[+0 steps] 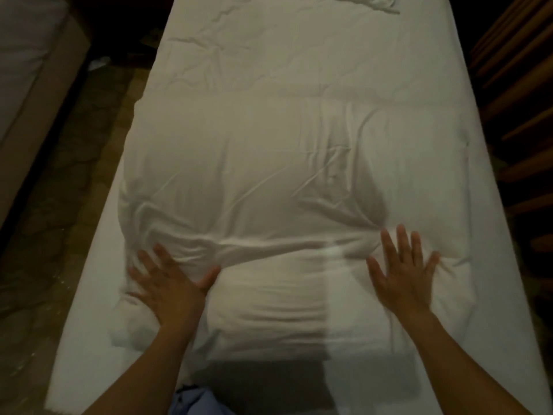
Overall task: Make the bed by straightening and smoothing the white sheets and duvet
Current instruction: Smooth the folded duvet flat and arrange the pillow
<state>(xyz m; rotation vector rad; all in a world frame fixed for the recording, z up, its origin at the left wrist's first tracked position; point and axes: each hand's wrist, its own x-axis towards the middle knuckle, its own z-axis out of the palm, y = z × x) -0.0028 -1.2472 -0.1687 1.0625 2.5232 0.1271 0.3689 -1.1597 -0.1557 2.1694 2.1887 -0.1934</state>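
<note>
A folded white duvet [269, 181] lies across the near half of the narrow bed, puffy and creased, with a ridge of folds running between my hands. The white sheet [299, 55] beyond it is wrinkled toward the far end. My left hand [170, 283] lies flat with spread fingers on the duvet's left near part. My right hand [404, 271] presses flat, fingers spread, on its right near part. Neither hand grips any cloth.
A bunched white cloth or pillow [359, 1] sits at the bed's far end. Dark patterned floor [74, 175] runs along the left, with another pale bed or sofa [24, 70] beyond. Wooden slats [514, 85] stand close on the right.
</note>
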